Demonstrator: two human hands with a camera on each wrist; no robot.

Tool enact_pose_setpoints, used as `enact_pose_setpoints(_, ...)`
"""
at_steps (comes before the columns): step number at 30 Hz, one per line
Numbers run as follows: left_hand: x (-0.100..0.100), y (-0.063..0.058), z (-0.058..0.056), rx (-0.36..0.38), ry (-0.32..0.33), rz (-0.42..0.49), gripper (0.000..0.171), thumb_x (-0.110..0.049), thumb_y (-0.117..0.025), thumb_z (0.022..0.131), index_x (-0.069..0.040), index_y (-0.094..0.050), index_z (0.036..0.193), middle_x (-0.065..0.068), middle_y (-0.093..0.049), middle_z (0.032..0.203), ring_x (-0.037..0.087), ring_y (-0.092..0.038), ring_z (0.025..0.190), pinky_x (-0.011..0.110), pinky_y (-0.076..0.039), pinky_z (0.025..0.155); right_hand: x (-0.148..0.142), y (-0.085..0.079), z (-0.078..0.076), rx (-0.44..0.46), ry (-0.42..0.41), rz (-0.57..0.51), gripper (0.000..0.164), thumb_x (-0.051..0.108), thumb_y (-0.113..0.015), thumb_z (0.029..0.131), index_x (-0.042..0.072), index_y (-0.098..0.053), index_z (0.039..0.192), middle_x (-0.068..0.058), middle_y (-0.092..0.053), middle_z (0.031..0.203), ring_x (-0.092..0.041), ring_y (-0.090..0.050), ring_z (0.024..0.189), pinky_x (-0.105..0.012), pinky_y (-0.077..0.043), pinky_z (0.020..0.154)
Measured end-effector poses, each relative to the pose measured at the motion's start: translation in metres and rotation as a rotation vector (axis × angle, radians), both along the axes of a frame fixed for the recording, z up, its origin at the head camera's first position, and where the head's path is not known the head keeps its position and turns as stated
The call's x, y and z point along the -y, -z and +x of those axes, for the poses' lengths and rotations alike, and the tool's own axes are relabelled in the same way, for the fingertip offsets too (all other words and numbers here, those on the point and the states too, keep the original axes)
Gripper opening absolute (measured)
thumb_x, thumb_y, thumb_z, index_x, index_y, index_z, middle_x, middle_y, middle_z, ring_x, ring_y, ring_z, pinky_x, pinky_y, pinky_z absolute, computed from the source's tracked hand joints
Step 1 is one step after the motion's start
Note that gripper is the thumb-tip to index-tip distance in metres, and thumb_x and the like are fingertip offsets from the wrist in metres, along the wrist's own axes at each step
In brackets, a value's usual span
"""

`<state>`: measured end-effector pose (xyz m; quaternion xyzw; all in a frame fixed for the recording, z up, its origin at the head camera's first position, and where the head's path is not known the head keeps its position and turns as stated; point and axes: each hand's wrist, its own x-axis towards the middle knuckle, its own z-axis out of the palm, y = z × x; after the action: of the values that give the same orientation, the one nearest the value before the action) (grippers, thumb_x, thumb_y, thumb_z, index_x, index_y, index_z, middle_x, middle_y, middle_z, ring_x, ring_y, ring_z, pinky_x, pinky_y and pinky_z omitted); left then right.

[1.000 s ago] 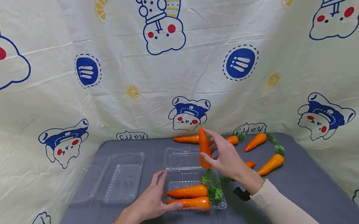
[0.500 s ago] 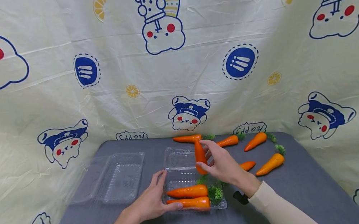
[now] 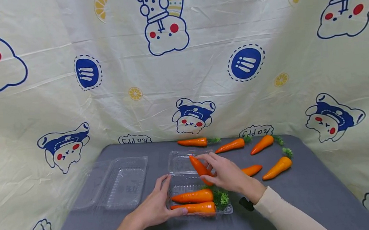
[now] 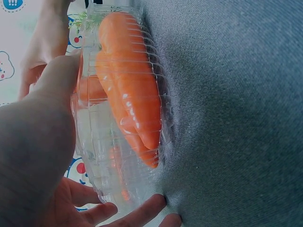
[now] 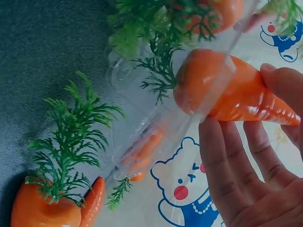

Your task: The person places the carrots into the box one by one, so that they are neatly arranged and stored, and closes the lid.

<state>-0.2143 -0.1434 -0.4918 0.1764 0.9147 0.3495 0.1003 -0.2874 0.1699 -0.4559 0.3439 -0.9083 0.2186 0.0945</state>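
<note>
- The right hand point(image 3: 226, 171) is clamping the held carrot point(image 3: 200, 169) between thumb and fingers, gripping it from its right.
- The held carrot is hanging over the far part of the clear container point(image 3: 182, 181), just beyond the two carrots point(image 3: 193, 202) that are lying inside; whether it is touching the wall, I cannot tell.
- Its long axis is slanting: the tip is pointing up, left and away, while the thick end is sitting lower, on the right.
- The two carrots are running left to right, tips left, their greens point(image 3: 224, 199) bunching at the right end, so the held carrot is standing askew to them.
- The left hand point(image 3: 154, 206) is resting at the container's left end, thumb and fingers apart; the right hand is being the nearer one to the held carrot's thick end.
</note>
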Motion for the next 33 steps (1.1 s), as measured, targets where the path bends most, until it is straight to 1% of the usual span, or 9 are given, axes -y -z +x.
enact_pose_setpoints(4, 0.0, 0.0, 0.0, 0.003, -0.002, -0.005, 0.129, -0.065, -0.093, 0.095, -0.005, -0.023, 0.186, 0.02, -0.023, 0.191, 0.014, -0.071, 0.115, 0.044, -0.068, 0.1, 0.001, 0.002, 0.0, 0.019, -0.01, 0.042, 0.066, 0.027, -0.092, 0.104, 0.026, -0.062, 0.162, -0.002, -0.076, 0.128, -0.013, -0.075, 0.096, -0.025, -0.066, 0.083)
enact_pose_setpoints(10, -0.001, 0.001, 0.001, -0.008, 0.006, 0.007, 0.128, -0.066, -0.092, 0.096, -0.003, -0.025, 0.185, 0.022, -0.024, 0.19, 0.015, -0.073, 0.116, 0.041, -0.068, 0.096, 0.003, 0.006, -0.001, 0.041, -0.027, 0.102, 0.061, 0.031, -0.091, 0.105, 0.031, -0.063, 0.159, 0.001, -0.077, 0.127, -0.011, -0.069, 0.088, -0.025, -0.061, 0.075)
enact_pose_setpoints(16, -0.001, 0.001, 0.001, -0.008, 0.01, 0.012, 0.128, -0.066, -0.092, 0.096, -0.003, -0.025, 0.184, 0.022, -0.024, 0.19, 0.016, -0.074, 0.117, 0.04, -0.068, 0.094, 0.005, 0.008, -0.003, 0.048, -0.038, 0.152, 0.054, 0.032, -0.091, 0.105, 0.031, -0.067, 0.153, 0.002, -0.076, 0.126, -0.009, -0.066, 0.091, -0.025, -0.06, 0.075)
enact_pose_setpoints(20, 0.0, 0.001, 0.0, -0.009, 0.009, 0.007, 0.128, -0.066, -0.092, 0.095, -0.002, -0.025, 0.184, 0.022, -0.024, 0.19, 0.015, -0.073, 0.115, 0.038, -0.067, 0.092, 0.007, 0.007, -0.005, 0.055, -0.044, 0.179, 0.052, 0.032, -0.091, 0.105, 0.032, -0.068, 0.152, 0.003, -0.076, 0.123, -0.009, -0.065, 0.092, -0.025, -0.06, 0.075)
enact_pose_setpoints(24, 0.0, 0.0, 0.001, -0.001, 0.005, 0.009, 0.128, -0.065, -0.092, 0.096, -0.002, -0.024, 0.185, 0.021, -0.022, 0.191, 0.014, -0.072, 0.114, 0.038, -0.067, 0.092, 0.009, 0.003, -0.005, 0.055, -0.047, 0.215, 0.052, 0.033, -0.091, 0.105, 0.033, -0.069, 0.152, 0.003, -0.075, 0.122, -0.01, -0.066, 0.094, -0.026, -0.061, 0.076)
enact_pose_setpoints(30, -0.001, -0.002, 0.001, 0.004, 0.001, 0.011, 0.128, -0.064, -0.092, 0.096, -0.003, -0.024, 0.185, 0.021, -0.022, 0.191, 0.014, -0.072, 0.114, 0.04, -0.067, 0.092, 0.014, -0.002, -0.003, 0.055, -0.046, 0.275, 0.052, 0.035, -0.091, 0.105, 0.032, -0.071, 0.153, 0.0, -0.077, 0.126, -0.013, -0.068, 0.097, -0.033, -0.067, 0.08)
enact_pose_setpoints(33, -0.001, -0.001, 0.001, 0.004, 0.0, 0.008, 0.128, -0.065, -0.093, 0.095, -0.003, -0.024, 0.184, 0.022, -0.022, 0.191, 0.014, -0.072, 0.113, 0.039, -0.067, 0.09, 0.015, -0.003, -0.002, 0.066, -0.048, 0.295, 0.052, 0.033, -0.091, 0.105, 0.032, -0.072, 0.153, -0.001, -0.077, 0.128, -0.014, -0.068, 0.099, -0.035, -0.068, 0.081)
